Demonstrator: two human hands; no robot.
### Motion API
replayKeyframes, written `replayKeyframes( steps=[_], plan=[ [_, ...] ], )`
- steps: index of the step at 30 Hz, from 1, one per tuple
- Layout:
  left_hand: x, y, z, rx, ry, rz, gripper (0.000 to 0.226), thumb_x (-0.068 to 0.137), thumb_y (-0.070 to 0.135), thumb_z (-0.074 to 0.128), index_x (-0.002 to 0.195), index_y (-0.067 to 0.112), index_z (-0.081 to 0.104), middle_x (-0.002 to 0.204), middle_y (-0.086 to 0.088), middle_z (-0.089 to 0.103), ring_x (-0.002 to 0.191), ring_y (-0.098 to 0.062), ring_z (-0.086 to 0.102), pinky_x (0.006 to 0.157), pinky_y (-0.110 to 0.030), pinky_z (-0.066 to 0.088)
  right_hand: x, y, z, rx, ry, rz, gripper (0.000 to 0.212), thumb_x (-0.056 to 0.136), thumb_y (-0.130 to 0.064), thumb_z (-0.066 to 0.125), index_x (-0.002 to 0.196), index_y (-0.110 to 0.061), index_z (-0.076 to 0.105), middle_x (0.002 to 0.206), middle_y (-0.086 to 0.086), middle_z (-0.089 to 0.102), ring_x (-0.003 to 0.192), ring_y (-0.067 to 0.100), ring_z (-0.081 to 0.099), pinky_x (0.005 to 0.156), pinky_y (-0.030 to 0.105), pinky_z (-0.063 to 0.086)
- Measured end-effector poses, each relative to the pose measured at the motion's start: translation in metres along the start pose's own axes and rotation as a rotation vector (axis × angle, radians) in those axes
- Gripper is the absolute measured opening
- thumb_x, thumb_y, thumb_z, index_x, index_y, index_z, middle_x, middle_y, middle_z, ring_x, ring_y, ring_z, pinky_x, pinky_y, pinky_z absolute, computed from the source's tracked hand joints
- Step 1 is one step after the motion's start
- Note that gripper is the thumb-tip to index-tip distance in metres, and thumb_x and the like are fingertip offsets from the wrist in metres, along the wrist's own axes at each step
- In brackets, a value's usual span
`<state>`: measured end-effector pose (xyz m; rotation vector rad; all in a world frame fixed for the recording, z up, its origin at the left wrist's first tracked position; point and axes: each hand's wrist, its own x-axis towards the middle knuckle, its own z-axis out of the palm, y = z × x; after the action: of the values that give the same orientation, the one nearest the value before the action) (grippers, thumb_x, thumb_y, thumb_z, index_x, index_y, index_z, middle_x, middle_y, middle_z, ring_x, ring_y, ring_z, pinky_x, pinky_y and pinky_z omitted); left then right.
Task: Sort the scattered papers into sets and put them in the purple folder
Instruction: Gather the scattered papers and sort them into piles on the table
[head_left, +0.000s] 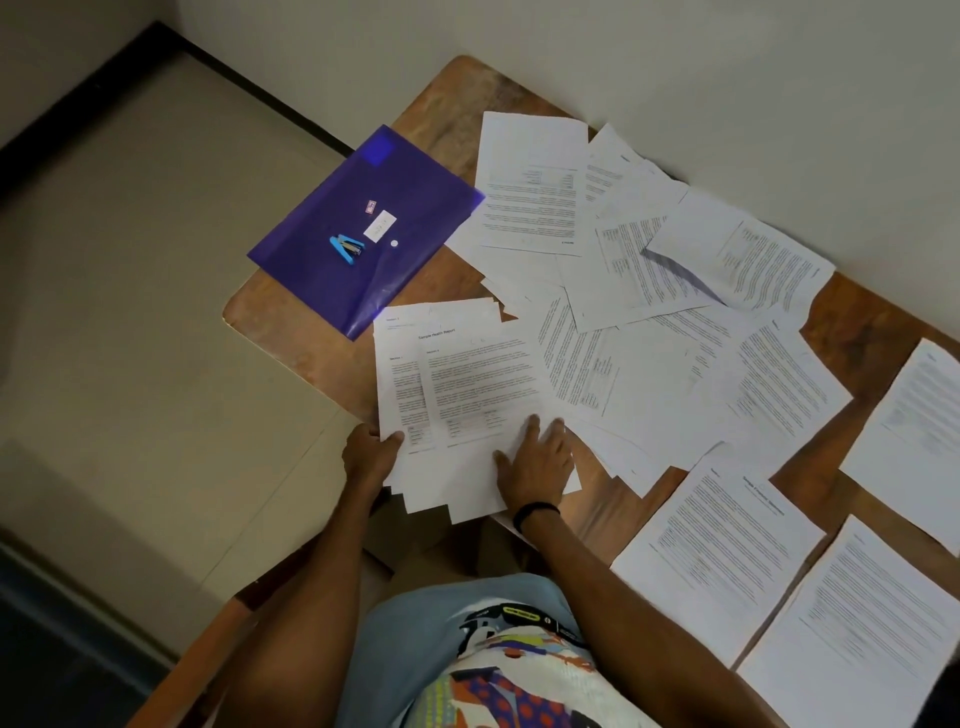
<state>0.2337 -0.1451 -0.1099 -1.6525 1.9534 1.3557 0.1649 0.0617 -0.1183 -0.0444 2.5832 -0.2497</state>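
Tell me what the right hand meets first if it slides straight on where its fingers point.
Probably the tilted white printed sheet just beyond the white paper stack that the right hand presses; depth is unclear.

Loose papers (649, 332) blanket the middle of the table (291, 332); bare wood shows at its left corner and between the right-hand stacks (722, 561). A stapler (347, 250) tops the purple folder (322, 208).

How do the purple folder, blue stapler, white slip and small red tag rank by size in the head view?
1. purple folder, largest by far.
2. blue stapler and white slip: look alike, unranked.
3. red tag, smallest.
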Motion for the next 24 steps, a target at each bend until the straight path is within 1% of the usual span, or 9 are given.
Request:
replayKeyframes(
  steps=[3, 6, 8, 10, 12, 14, 16, 20, 24],
  plan=[
    [-0.006, 0.002, 0.000, 0.007, 0.011, 0.040, 0.045, 0.088, 0.015, 0.073, 0.125, 0.003, 0.051, 0.126, -0.016, 0.062, 0.111, -0.033, 0.062, 0.082, -0.036, 0.051, 0.006, 0.005, -0.003, 0.103, 0.053, 0.118, 0.096, 0.087, -0.057, 0.066, 0.157, -0.015, 0.015, 0.160, 0.022, 0.019, 0.146, 0.040, 0.025, 0.119, 0.051, 0.024],
    [-0.010, 0.004, 0.001, 0.041, 0.025, 0.078, 0.038, 0.089, 0.003, 0.065, 0.122, 0.006, 0.046, 0.121, -0.015, 0.061, 0.109, -0.033, 0.062, 0.070, -0.029, 0.048, 0.009, 0.006, -0.008, 0.112, 0.043, 0.153, 0.106, 0.081, -0.061, 0.071, 0.156, -0.012, 0.014, 0.153, 0.020, 0.032, 0.139, 0.037, 0.034, 0.114, 0.049, 0.032],
    [-0.011, 0.006, 0.003, 0.069, 0.038, 0.094, 0.037, 0.091, 0.000, 0.060, 0.122, 0.009, 0.042, 0.120, -0.014, 0.062, 0.105, -0.032, 0.064, 0.060, -0.023, 0.045, 0.011, 0.006, -0.009, 0.105, 0.036, 0.173, 0.106, 0.079, -0.060, 0.074, 0.155, -0.012, 0.018, 0.146, 0.018, 0.040, 0.133, 0.035, 0.041, 0.110, 0.048, 0.037],
    [-0.012, 0.010, 0.004, 0.099, 0.050, 0.130, 0.038, 0.092, 0.002, 0.060, 0.124, 0.010, 0.040, 0.120, -0.013, 0.063, 0.102, -0.032, 0.065, 0.060, -0.023, 0.045, 0.015, 0.009, -0.007, 0.151, 0.043, 0.198, 0.090, 0.081, -0.051, 0.076, 0.150, -0.013, 0.030, 0.139, 0.015, 0.049, 0.127, 0.032, 0.048, 0.106, 0.045, 0.041],
    [-0.013, 0.012, 0.004, 0.122, 0.061, 0.158, 0.039, 0.093, 0.005, 0.062, 0.124, 0.011, 0.038, 0.119, -0.013, 0.064, 0.100, -0.032, 0.066, 0.064, -0.028, 0.048, 0.020, 0.014, -0.007, 0.268, 0.064, 0.189, 0.060, 0.088, -0.033, 0.072, 0.139, -0.013, 0.047, 0.129, 0.012, 0.059, 0.115, 0.028, 0.057, 0.097, 0.040, 0.048],
    [-0.015, 0.014, 0.005, 0.120, 0.081, 0.177, 0.037, 0.094, 0.008, 0.061, 0.123, 0.011, 0.039, 0.118, -0.014, 0.064, 0.098, -0.032, 0.066, 0.067, -0.031, 0.050, 0.021, 0.020, -0.010, 0.428, 0.082, 0.177, 0.030, 0.092, -0.016, 0.065, 0.121, -0.011, 0.059, 0.116, 0.010, 0.065, 0.100, 0.024, 0.062, 0.082, 0.032, 0.051],
    [-0.015, 0.014, 0.007, 0.110, 0.097, 0.193, 0.031, 0.096, 0.010, 0.059, 0.121, 0.011, 0.042, 0.119, -0.013, 0.065, 0.099, -0.032, 0.066, 0.070, -0.032, 0.051, 0.021, 0.026, -0.014, 0.524, 0.087, 0.163, 0.022, 0.092, -0.007, 0.061, 0.114, -0.010, 0.063, 0.107, 0.008, 0.066, 0.095, 0.024, 0.063, 0.076, 0.027, 0.047],
    [-0.014, 0.012, 0.011, 0.100, 0.115, 0.257, 0.019, 0.095, 0.014, 0.064, 0.108, 0.013, 0.049, 0.114, -0.011, 0.067, 0.098, -0.029, 0.067, 0.067, -0.026, 0.046, 0.020, 0.036, -0.021, 0.598, 0.021, 0.124, 0.033, 0.096, -0.012, 0.060, 0.128, -0.012, 0.058, 0.121, 0.010, 0.065, 0.109, 0.029, 0.062, 0.089, 0.032, 0.050],
    [-0.018, 0.010, 0.015, 0.197, 0.282, 0.387, 0.009, 0.092, 0.011, 0.068, 0.097, 0.010, 0.060, 0.119, -0.015, 0.055, 0.108, -0.030, 0.056, 0.080, -0.033, 0.054, 0.021, 0.047, -0.024, 0.698, -0.061, 0.172, 0.038, 0.098, -0.018, 0.060, 0.135, -0.012, 0.054, 0.129, 0.010, 0.062, 0.119, 0.032, 0.058, 0.102, 0.041, 0.049]
  ],
)
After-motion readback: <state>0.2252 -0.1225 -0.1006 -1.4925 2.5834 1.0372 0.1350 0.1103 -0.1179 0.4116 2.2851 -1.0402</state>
